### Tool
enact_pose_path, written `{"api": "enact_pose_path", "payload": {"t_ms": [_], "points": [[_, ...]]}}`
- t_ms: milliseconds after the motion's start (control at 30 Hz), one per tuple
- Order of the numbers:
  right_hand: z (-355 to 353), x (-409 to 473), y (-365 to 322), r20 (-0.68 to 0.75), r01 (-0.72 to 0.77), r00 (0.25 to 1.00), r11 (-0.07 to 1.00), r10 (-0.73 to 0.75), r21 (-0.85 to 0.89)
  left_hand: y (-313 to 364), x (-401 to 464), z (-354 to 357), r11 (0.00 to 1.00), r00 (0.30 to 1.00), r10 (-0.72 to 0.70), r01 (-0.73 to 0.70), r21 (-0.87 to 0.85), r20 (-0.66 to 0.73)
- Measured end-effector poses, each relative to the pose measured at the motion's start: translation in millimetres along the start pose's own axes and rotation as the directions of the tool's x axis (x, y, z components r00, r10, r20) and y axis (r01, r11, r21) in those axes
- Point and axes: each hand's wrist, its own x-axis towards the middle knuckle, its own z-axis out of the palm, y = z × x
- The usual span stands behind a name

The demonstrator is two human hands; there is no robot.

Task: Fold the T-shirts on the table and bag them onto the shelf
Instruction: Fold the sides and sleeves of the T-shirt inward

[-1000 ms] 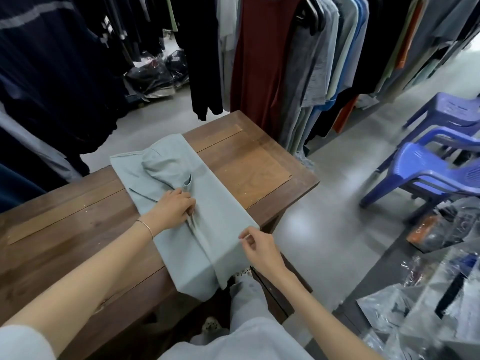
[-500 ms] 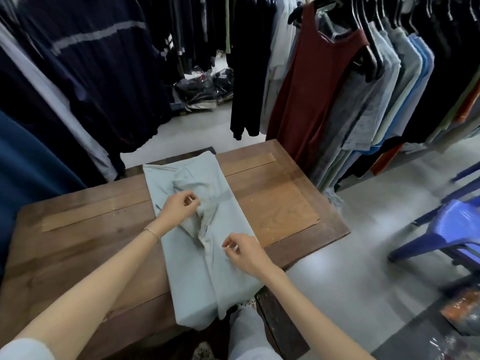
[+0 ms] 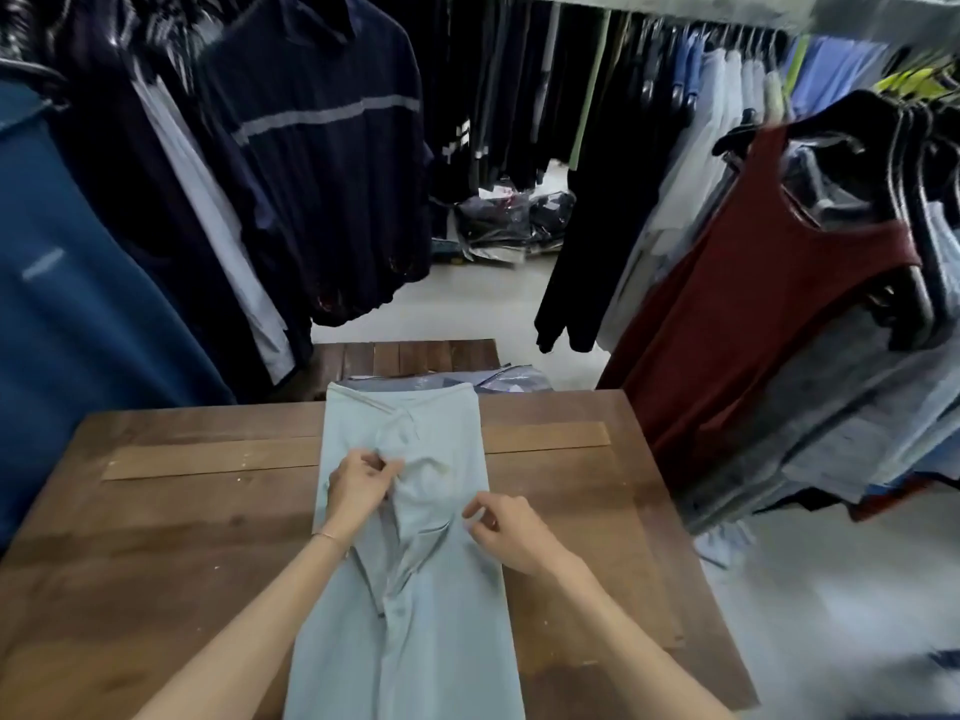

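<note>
Head cam: I see a pale grey-green T-shirt (image 3: 415, 589) laid lengthwise down the middle of the wooden surface (image 3: 171, 553), sides folded in so it makes a long narrow strip. Its far end reaches the surface's back edge; near end runs out of frame at the bottom.

Left hand (image 3: 358, 483) sits on the shirt's upper-middle, fingers curled, pinching a bunch of fabric w/ wrinkles fanning out from the grip. Thin bracelet (image 3: 328, 536) on that wrist.

Right hand (image 3: 506, 527) is at the shirt's right edge, just below and right of the left. Thumb and forefinger are drawn together at the edge, but I can't tell if cloth is actually caught between them.

Just behind the shirt's far end, a clear plastic bag (image 3: 498, 379) lies on a lower slatted bench (image 3: 410, 356).

Around the surface: hanging clothes on racks, incl. a navy striped sweater (image 3: 322, 148) at back left, a blue garment (image 3: 67, 314) at far left, a dark red tank top (image 3: 753, 324) at right. Bagged dark items (image 3: 514, 220) sit on the floor at back centre.
</note>
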Motion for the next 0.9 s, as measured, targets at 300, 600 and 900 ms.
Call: {"api": "enact_pose_path", "payload": {"t_ms": [300,600,900], "points": [[9,28,11,0.292,0.077,0.956,0.989,-0.038,-0.125,-5,-11,-8,0.987,0.987,-0.141,0.146,-0.073,0.071],[-27,76,-7,-0.01,0.035,0.999,0.998,-0.035,0.061,-1,-11,-10,1.0,0.999,-0.006,0.005,-0.028,-0.05],[-33,127,-10,0.024,0.084,0.996,0.995,-0.083,-0.058,-7,-3,-29,0.931,0.977,-0.19,0.148,-0.334,-0.098]]}}
